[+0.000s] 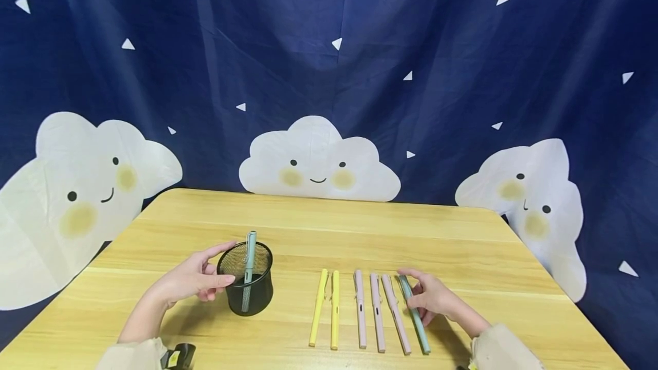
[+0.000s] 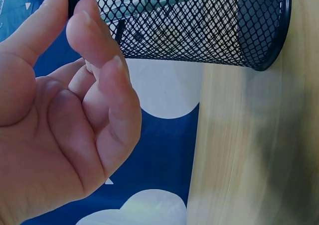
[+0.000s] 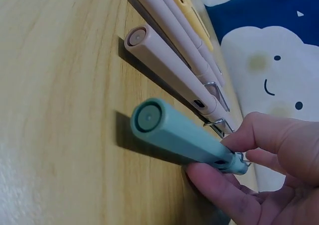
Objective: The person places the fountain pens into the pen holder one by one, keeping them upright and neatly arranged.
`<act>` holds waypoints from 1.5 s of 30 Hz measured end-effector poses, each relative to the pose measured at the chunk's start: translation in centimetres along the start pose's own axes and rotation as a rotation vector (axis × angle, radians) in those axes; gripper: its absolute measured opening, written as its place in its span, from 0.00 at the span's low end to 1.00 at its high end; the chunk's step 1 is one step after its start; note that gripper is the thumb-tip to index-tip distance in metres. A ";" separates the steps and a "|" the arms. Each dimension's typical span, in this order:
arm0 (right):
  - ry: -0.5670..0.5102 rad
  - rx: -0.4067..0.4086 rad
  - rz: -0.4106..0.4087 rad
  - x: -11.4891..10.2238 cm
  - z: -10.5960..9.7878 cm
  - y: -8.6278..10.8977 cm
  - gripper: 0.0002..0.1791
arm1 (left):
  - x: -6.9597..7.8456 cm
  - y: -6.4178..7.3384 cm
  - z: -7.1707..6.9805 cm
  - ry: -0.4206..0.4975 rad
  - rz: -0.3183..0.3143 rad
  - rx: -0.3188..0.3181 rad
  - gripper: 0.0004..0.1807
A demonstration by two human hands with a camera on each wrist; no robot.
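A black mesh pen cup [image 1: 259, 300] stands upright on the left of the table. My left hand [image 1: 190, 276] holds its rim between thumb and forefinger, the other fingers bent beside it. One teal pen [image 1: 250, 256] leans inside the cup, also visible through the mesh [image 2: 199, 31] in the left wrist view. On the right, my right hand [image 1: 434, 296] pinches a second teal pen [image 3: 184, 138] near its clip end between thumb and fingers. This pen lies at the right end of a row, beside three pale purple pens [image 1: 377, 316].
Two yellow pens [image 1: 335, 313] lie left of the purple ones. Everything sits on a light wooden table [image 1: 329, 227]. Behind its far edge hangs a dark blue curtain [image 1: 288, 73] with white clouds and triangles.
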State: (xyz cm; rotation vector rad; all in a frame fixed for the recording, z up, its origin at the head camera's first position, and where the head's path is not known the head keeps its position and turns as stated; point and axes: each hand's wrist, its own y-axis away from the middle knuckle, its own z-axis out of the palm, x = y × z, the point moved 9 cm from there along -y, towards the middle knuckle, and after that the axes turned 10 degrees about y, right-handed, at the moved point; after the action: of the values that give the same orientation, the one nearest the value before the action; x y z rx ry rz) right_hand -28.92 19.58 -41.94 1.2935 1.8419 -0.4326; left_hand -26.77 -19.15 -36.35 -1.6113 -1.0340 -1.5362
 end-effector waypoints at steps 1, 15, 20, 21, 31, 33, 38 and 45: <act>0.005 0.000 -0.003 0.0 0.0 0.0 0.38 | 0.0 0.0 0.0 -0.002 -0.001 0.000 0.43; -0.022 -0.004 -0.040 -0.4 -0.5 -0.3 0.32 | 0.2 0.1 0.1 -0.003 -0.001 -0.005 0.43; -0.023 0.029 -0.026 -0.5 -1.0 -0.4 0.28 | 0.2 0.0 0.1 -0.004 0.000 -0.005 0.42; -0.020 0.039 -0.023 -0.5 -1.1 -0.4 0.27 | 0.2 0.0 0.1 -0.006 0.001 -0.004 0.42; -0.077 0.130 -0.046 -1.0 -1.8 -0.5 0.26 | -0.1 -0.1 0.0 0.000 -0.005 -0.007 0.43; -0.107 0.144 -0.049 -1.1 -1.9 -0.6 0.26 | -0.1 -0.1 -0.1 -0.001 -0.005 -0.006 0.43; -0.160 0.182 -0.077 -1.7 -2.1 -0.7 0.26 | 0.0 -0.1 0.0 0.003 -0.005 -0.006 0.43; -0.200 0.237 -0.111 -3.0 -2.0 -1.0 0.26 | -0.1 0.0 -0.1 0.000 -0.011 -0.002 0.43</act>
State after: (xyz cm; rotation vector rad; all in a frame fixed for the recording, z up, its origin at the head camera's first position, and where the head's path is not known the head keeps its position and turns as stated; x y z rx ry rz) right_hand -30.27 18.69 -38.61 1.2552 1.7363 -0.8317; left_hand -26.81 -19.20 -36.41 -1.6096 -1.0431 -1.5444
